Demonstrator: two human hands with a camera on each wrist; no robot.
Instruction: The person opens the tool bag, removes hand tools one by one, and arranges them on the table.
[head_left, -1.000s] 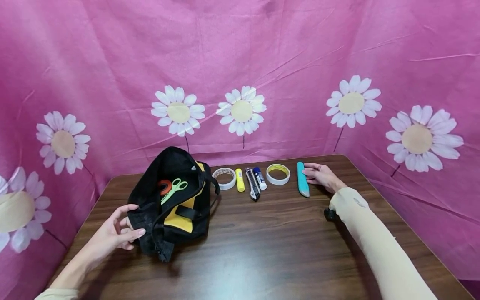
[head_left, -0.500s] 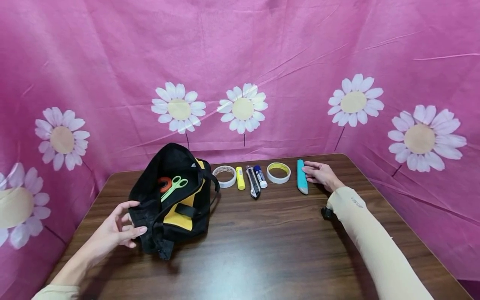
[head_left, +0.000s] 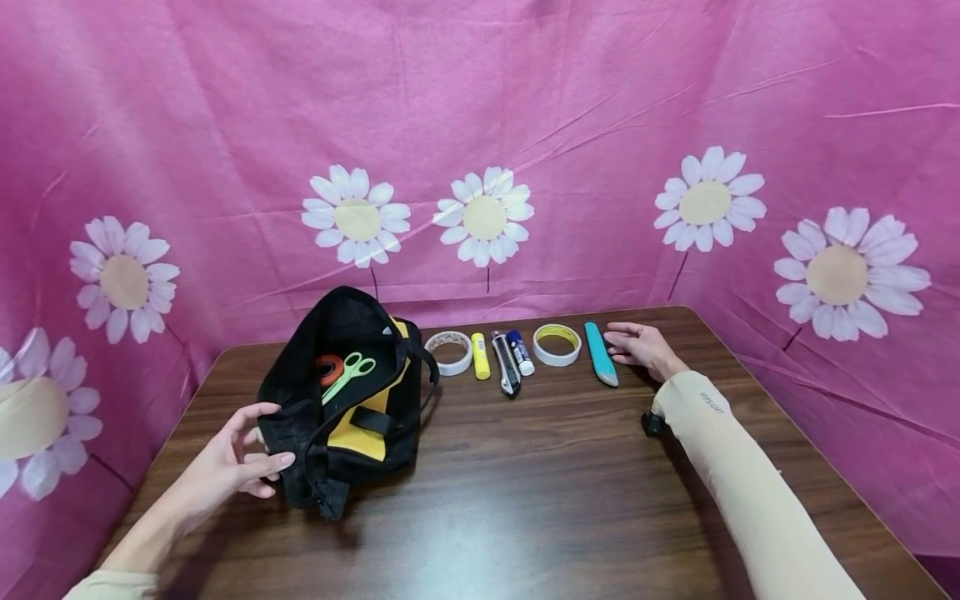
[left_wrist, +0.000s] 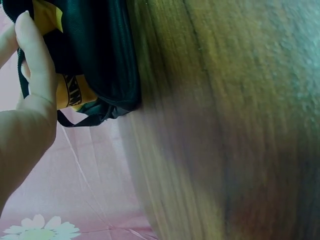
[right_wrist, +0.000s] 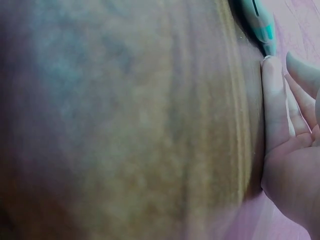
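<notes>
My left hand [head_left: 232, 458] grips the near edge of a black and yellow tool bag [head_left: 408, 400], thumb on one side of the fabric and fingers on the other. The bag's mouth gapes, showing light green scissors [head_left: 348, 379] and an orange-red roll [head_left: 330, 370] inside. In the left wrist view, the thumb [left_wrist: 37, 55] lies along the zippered edge. At the far right, my right hand [head_left: 641, 350] rests low on the table with fingers extended. Its fingertips are just beside a teal utility knife [head_left: 601, 354], which lies slanted; in the right wrist view the knife's end [right_wrist: 265, 35] is close to a fingertip.
Along the back of the wooden table [head_left: 525, 483] lie a white tape roll [head_left: 448, 369], a yellow highlighter-like stick [head_left: 480, 357], a grey-black utility knife [head_left: 506, 364], a blue-and-white glue stick [head_left: 521, 353] and a yellow-cored tape roll [head_left: 557, 358]. A pink flowered cloth [head_left: 585, 208] hangs behind.
The teal utility knife's far end has swung left, so it now lies slanted. My right fingers, which touched it before, are now beside it. The left hand keeps its hold on the bag.
</notes>
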